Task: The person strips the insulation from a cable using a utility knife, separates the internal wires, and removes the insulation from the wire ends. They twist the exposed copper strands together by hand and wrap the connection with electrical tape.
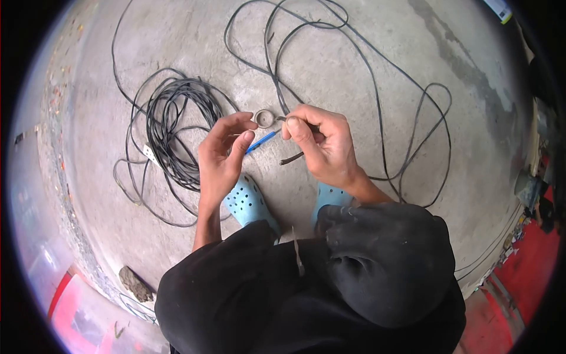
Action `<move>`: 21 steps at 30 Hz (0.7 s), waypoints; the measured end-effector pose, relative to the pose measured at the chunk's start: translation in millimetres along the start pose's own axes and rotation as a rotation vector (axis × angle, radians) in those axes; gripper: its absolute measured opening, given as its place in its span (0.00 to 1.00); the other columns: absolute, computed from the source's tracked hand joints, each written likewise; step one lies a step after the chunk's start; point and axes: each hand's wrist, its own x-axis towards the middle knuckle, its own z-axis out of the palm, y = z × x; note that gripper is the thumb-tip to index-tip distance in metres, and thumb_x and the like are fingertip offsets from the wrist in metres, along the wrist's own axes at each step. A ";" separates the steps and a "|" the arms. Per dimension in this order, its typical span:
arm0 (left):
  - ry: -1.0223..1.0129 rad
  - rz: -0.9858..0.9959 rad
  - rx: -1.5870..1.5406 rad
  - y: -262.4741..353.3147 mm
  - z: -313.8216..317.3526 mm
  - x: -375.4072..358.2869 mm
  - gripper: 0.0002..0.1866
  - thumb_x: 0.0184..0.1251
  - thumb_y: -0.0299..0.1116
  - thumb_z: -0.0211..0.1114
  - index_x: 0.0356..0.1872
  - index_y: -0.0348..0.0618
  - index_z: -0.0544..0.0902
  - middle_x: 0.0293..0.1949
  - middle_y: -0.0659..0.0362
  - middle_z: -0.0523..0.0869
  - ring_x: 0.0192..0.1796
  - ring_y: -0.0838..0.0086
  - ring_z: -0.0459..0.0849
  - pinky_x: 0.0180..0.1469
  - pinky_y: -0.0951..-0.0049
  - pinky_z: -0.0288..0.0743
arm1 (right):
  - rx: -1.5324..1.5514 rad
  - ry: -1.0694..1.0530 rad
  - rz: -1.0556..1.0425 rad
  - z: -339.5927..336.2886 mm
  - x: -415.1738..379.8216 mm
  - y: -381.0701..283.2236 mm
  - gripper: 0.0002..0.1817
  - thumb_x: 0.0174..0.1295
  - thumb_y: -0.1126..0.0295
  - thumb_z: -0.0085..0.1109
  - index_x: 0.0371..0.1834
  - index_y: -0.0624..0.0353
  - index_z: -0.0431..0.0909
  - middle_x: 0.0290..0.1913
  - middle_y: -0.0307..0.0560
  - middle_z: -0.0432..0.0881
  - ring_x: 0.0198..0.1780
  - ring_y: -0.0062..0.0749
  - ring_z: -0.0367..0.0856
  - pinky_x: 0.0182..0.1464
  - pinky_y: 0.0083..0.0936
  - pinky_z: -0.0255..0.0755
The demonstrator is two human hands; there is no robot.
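Observation:
My left hand (227, 152) has its fingers curled, with the thumb against one end of a slim blue tool (260, 141). The tool slants up toward my right fingertips; its exact kind is too small to tell. My right hand (321, 140) is closed around a black cable (292, 159), pinching it between thumb and forefinger. One cut end of the cable sticks out below that hand, and a short piece shows at the fingertips. A brownish ring like a tape roll (264, 118) lies on the floor just beyond, between the hands.
On the left lies a thick coil of black cable (183, 97) with a white socket piece (150, 153). Loose cable loops (377, 106) spread over the concrete floor (330, 65) to the right. Light-blue clogs (244, 197) are below my hands. A stone (135, 284) sits at lower left.

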 end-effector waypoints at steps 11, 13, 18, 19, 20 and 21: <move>-0.115 -0.006 -0.296 44.1 18.2 17.8 0.07 0.76 0.30 0.66 0.41 0.36 0.82 0.32 0.60 0.84 0.33 0.79 0.82 0.35 0.75 0.79 | -0.104 -0.072 -0.151 1.5 -0.6 -7.5 0.09 0.73 0.73 0.57 0.34 0.67 0.79 0.29 0.43 0.79 0.27 0.19 0.75 0.28 0.20 0.67; -0.189 -0.120 -0.468 40.3 18.2 18.2 0.07 0.77 0.31 0.65 0.41 0.37 0.81 0.31 0.60 0.83 0.32 0.78 0.82 0.35 0.75 0.79 | -0.066 -0.085 -0.172 2.5 1.4 -8.7 0.10 0.73 0.72 0.57 0.34 0.67 0.79 0.29 0.44 0.78 0.27 0.20 0.76 0.29 0.20 0.68; -0.342 -0.319 -0.797 35.0 15.0 14.6 0.07 0.78 0.33 0.63 0.43 0.40 0.80 0.29 0.59 0.82 0.29 0.78 0.77 0.32 0.72 0.78 | 0.128 -0.082 -0.164 11.0 -1.4 -7.0 0.11 0.74 0.70 0.58 0.34 0.65 0.79 0.29 0.44 0.77 0.28 0.24 0.76 0.30 0.23 0.71; -0.366 -0.345 -0.839 35.6 15.9 13.6 0.07 0.78 0.33 0.63 0.41 0.41 0.78 0.28 0.60 0.79 0.28 0.78 0.75 0.31 0.71 0.78 | 0.074 -0.097 -0.204 9.4 -0.9 -5.0 0.11 0.74 0.70 0.59 0.34 0.65 0.79 0.29 0.45 0.77 0.29 0.25 0.77 0.30 0.23 0.71; -0.399 -0.376 -0.913 33.6 16.8 12.2 0.07 0.78 0.33 0.63 0.40 0.41 0.78 0.28 0.61 0.78 0.28 0.78 0.75 0.30 0.70 0.78 | 0.020 -0.111 -0.244 5.8 0.1 -2.6 0.11 0.74 0.70 0.60 0.34 0.65 0.79 0.29 0.45 0.77 0.29 0.25 0.78 0.30 0.23 0.71; -0.432 -0.407 -0.987 30.3 17.6 10.9 0.07 0.78 0.33 0.63 0.39 0.42 0.77 0.27 0.61 0.77 0.28 0.78 0.75 0.30 0.69 0.78 | -0.033 -0.125 -0.285 3.0 0.7 -1.4 0.11 0.73 0.69 0.60 0.34 0.65 0.79 0.29 0.45 0.77 0.30 0.26 0.79 0.30 0.24 0.71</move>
